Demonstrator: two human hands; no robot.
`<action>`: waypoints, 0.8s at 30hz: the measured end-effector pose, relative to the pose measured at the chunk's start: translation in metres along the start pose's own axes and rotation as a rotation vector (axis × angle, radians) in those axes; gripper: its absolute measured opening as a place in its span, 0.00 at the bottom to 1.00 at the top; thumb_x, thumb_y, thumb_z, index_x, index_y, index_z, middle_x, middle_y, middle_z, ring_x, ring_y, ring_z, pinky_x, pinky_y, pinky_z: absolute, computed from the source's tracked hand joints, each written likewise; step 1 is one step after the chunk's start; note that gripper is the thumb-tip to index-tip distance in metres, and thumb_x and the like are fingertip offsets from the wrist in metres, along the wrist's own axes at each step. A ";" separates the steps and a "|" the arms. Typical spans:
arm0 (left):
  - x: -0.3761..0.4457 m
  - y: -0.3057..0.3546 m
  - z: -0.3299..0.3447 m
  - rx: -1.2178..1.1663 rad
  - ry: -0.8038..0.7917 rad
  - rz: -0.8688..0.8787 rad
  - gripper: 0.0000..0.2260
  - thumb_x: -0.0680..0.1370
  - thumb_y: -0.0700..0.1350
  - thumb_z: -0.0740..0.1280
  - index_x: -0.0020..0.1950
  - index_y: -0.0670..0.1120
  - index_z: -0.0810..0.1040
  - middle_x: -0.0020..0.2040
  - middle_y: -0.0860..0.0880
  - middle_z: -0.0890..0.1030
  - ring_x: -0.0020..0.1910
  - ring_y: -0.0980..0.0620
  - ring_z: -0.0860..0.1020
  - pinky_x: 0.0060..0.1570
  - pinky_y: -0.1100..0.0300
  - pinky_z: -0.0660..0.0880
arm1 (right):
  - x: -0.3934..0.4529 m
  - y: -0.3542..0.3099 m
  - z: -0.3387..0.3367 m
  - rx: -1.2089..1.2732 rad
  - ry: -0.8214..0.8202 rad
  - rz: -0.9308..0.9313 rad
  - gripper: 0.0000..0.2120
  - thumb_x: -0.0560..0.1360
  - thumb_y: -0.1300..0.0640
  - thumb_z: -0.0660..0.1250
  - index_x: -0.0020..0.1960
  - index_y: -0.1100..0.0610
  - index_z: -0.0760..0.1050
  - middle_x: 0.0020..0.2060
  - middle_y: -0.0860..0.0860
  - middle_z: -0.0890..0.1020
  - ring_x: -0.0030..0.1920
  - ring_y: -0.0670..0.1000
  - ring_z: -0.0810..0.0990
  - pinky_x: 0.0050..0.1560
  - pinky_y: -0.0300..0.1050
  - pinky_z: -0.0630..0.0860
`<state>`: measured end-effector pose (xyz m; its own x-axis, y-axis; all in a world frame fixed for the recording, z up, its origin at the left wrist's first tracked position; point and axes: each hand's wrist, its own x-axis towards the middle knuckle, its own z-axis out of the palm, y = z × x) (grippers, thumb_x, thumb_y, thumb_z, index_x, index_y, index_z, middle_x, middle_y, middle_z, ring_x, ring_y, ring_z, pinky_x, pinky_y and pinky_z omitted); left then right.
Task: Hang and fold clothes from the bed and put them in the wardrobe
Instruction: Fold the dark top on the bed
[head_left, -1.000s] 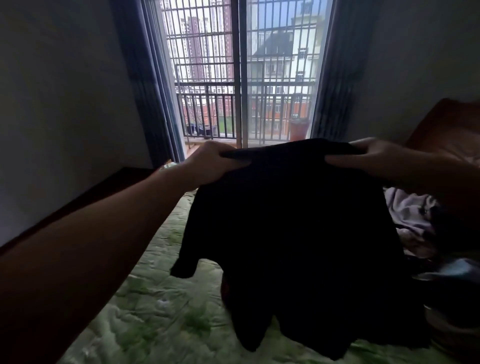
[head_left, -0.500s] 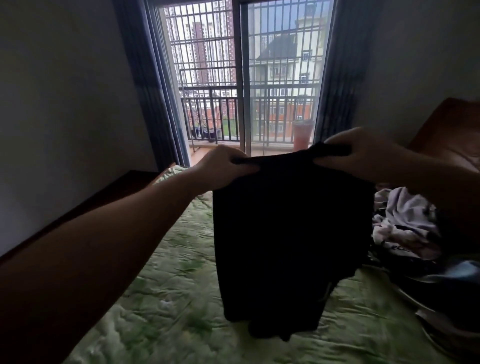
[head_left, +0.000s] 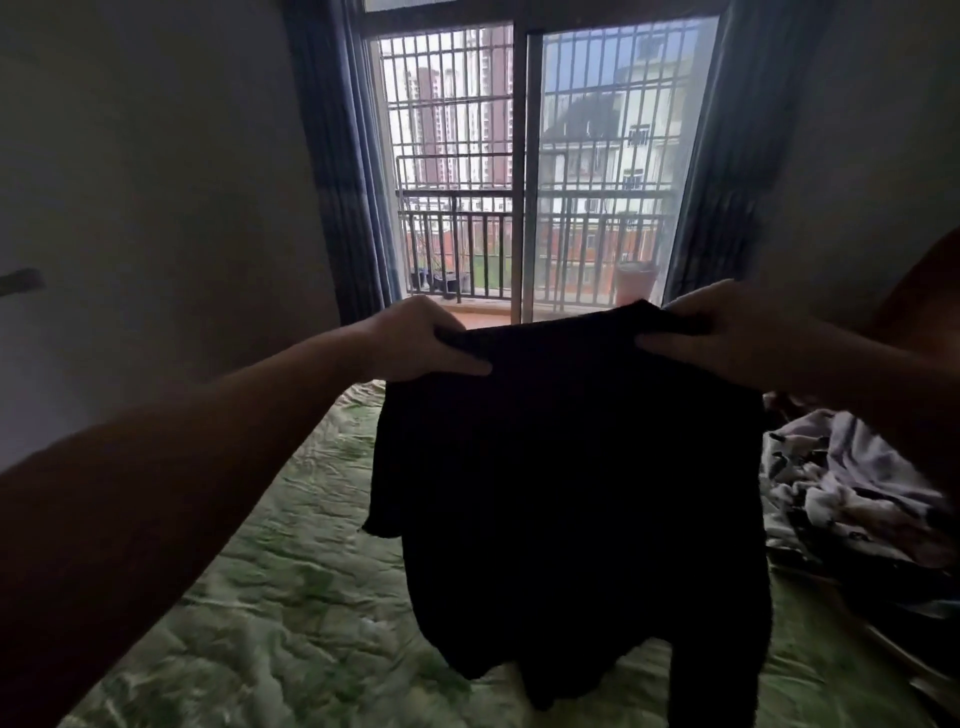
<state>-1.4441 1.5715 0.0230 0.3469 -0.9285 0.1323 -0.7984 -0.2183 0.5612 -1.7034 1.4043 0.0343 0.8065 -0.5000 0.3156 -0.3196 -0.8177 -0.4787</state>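
A black garment (head_left: 571, 493) hangs in the air over the bed (head_left: 291, 597), which has a green quilted cover. My left hand (head_left: 421, 343) grips its top edge on the left. At the right end of that same edge, my right hand (head_left: 727, 332) holds the cloth between thumb and fingers. The garment's lower part droops down to the quilt. A short sleeve sticks out on its left side. The wardrobe is not in view.
A heap of white and dark patterned clothes (head_left: 841, 499) lies on the bed at the right. Beyond the bed stands a barred glass balcony door (head_left: 524, 176) between blue curtains (head_left: 337, 171). A plain wall (head_left: 145, 208) runs along the left.
Both hands have kept hold of the black garment's top edge throughout. The cloth hung wide, then narrow, and now spreads wider again with a sleeve showing at the left.
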 end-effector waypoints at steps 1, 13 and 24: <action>-0.001 -0.013 -0.008 -0.053 -0.009 -0.003 0.06 0.68 0.48 0.77 0.39 0.47 0.84 0.30 0.53 0.82 0.28 0.60 0.78 0.31 0.67 0.75 | 0.004 -0.011 0.008 -0.004 -0.007 -0.010 0.09 0.75 0.52 0.68 0.47 0.57 0.83 0.33 0.52 0.84 0.29 0.42 0.77 0.34 0.36 0.73; 0.001 -0.206 -0.100 -0.058 -0.042 -0.056 0.06 0.69 0.50 0.77 0.43 0.50 0.85 0.36 0.52 0.84 0.36 0.54 0.81 0.39 0.60 0.76 | 0.071 -0.120 0.089 0.189 0.287 0.145 0.14 0.78 0.63 0.64 0.39 0.47 0.79 0.26 0.40 0.79 0.28 0.37 0.73 0.32 0.27 0.69; -0.006 -0.128 -0.066 -0.505 -0.144 0.091 0.12 0.76 0.61 0.64 0.51 0.56 0.78 0.41 0.54 0.82 0.40 0.53 0.81 0.47 0.55 0.78 | 0.143 -0.183 0.157 0.328 0.081 0.341 0.10 0.79 0.68 0.56 0.41 0.62 0.72 0.37 0.57 0.77 0.30 0.46 0.80 0.31 0.40 0.80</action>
<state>-1.3112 1.6247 0.0044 0.1882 -0.9765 0.1054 -0.4736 0.0039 0.8807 -1.4510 1.5273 0.0383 0.6373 -0.7554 0.1524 -0.3745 -0.4765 -0.7954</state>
